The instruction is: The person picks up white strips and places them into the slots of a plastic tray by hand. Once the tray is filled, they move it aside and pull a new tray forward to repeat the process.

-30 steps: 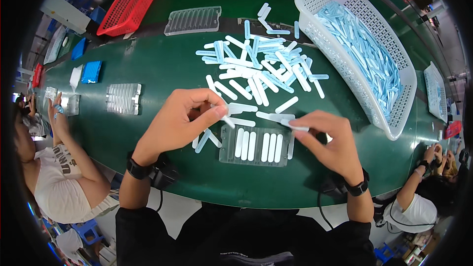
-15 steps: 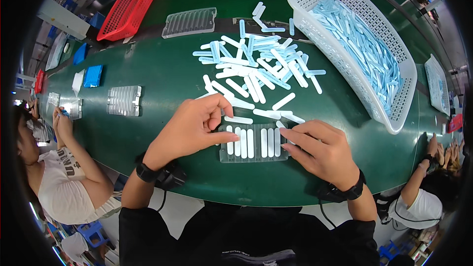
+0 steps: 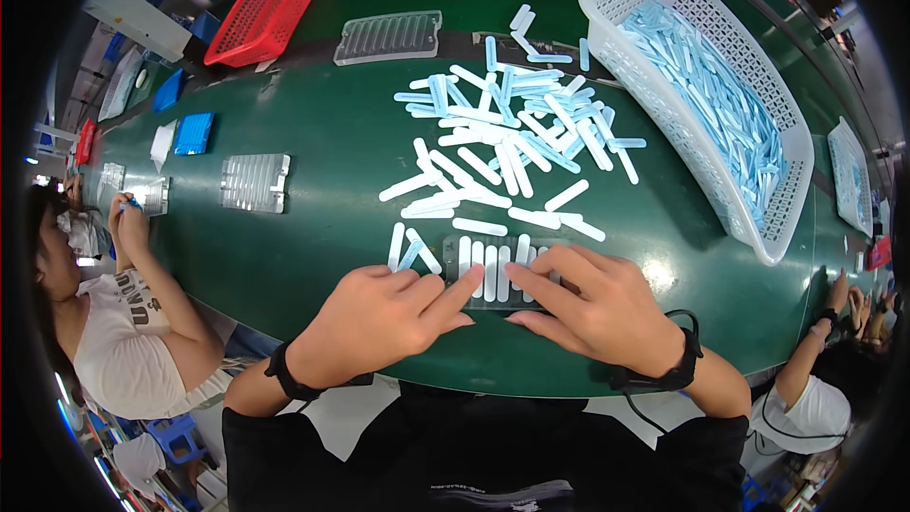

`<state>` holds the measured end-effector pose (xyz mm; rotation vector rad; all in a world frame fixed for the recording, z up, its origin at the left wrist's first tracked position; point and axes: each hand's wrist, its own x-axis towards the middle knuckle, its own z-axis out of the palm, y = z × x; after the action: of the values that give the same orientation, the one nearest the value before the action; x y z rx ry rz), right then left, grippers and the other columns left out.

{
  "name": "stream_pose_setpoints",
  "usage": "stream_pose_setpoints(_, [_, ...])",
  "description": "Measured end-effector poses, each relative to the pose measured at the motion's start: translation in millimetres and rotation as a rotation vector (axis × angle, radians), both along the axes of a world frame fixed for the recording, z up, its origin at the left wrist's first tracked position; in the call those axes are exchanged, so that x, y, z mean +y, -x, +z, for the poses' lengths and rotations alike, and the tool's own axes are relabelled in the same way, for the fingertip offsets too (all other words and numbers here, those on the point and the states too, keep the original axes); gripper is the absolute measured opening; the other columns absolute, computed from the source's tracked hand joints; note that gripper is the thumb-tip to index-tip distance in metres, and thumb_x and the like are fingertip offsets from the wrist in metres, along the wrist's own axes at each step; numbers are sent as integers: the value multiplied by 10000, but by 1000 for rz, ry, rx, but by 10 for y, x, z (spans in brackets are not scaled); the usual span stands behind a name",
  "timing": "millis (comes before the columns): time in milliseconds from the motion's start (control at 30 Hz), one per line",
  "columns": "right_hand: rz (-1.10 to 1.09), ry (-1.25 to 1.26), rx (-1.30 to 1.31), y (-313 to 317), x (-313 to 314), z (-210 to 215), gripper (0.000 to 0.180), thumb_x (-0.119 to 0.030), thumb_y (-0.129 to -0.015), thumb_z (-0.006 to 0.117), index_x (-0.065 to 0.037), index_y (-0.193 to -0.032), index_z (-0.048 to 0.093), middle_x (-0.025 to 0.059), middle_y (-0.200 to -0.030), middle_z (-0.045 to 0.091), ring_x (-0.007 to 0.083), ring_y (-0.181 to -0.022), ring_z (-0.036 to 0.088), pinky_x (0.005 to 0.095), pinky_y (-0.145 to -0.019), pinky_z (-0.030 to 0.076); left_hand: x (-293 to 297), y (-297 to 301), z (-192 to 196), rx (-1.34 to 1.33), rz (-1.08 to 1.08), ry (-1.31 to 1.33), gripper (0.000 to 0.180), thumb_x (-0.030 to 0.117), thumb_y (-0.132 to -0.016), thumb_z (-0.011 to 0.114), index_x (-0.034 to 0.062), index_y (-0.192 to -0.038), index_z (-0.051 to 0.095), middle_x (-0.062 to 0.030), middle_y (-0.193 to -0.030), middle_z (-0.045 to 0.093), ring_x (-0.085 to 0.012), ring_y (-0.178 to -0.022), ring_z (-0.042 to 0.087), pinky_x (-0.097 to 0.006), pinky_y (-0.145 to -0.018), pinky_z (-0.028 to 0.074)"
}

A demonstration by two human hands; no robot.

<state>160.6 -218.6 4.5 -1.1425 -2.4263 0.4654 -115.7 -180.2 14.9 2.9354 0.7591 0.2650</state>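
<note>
A clear ribbed plastic tray point(image 3: 452, 265) lies before me, with several white round-ended strips point(image 3: 490, 275) side by side in its grooves. My left hand point(image 3: 389, 318) is at its left side, index finger stretched onto the strips and thumb apart below. From the right, my right hand point(image 3: 607, 303) reaches over the tray, fingers extended and its index fingertip on a strip near the middle. It hides the tray's right part. Neither hand visibly grips anything. Beyond the tray spreads a loose pile of white and light-blue strips point(image 3: 517, 169); a few lie just above my left hand.
A white perforated basket point(image 3: 668, 128) full of light-blue strips stands at the right. Clear trays point(image 3: 389, 38) lie at the back and left, near a blue packet point(image 3: 193, 133) and a red basket point(image 3: 248, 43). Co-workers sit at both sides of the green table point(image 3: 332, 166).
Both hands have moved onto the strips in the tray; the right came leftward. A few strips now lie apart above my left hand. The view has shifted slightly.
</note>
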Motion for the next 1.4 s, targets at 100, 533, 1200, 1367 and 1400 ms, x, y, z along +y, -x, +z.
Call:
stream_pose_setpoints(100, [-14,-43,-58,-48,-37,21,439,-284,-848,825,-55,-1204,707,28,-1014,579,180,-832,625,318,-668,553,-49,-5,-9,73,-42,-70,430,318,-924,763,79,-1280,726,35,-725,467,-94,-606,527,-255,-543,440])
stream_pose_setpoints(533, [192,-177,-132,-168,-49,-30,426,-210,-822,784,-103,-1232,741,0,-1001,574,166,-837,598,290,-679,523,-49,93,-93,26,-94,-174,325,257,-926,757,75,-1195,771,51,-664,417,-79,-598,491,-240,-528,399])
stream_pose_setpoints(1200, [60,22,2,69,91,187,649,-288,-762,890,-12,-1283,619,134,-1225,637,334,-1026,562,441,-913,481,214,631,-38,-386,321,165,300,254,-872,846,134,-1145,815,-51,-665,678,-196,-497,613,-328,-501,484])
stream_pose_setpoints(1367, [-77,-48,114,342,475,426,653,-254,-772,893,12,-1278,577,165,-1179,655,362,-995,570,443,-898,484,485,1358,-93,33,933,-96,683,525,-910,756,28,-1364,642,-198,-703,676,-401,-631,679,-457,-598,534])
stream_pose_setpoints(1400, [-65,-91,138,464,655,473,664,-260,-769,892,17,-1276,565,178,-1186,653,376,-1011,574,452,-910,484,498,1498,-122,30,944,-102,683,525,-910,756,28,-1364,642,-198,-703,676,-401,-631,679,-457,-598,534])
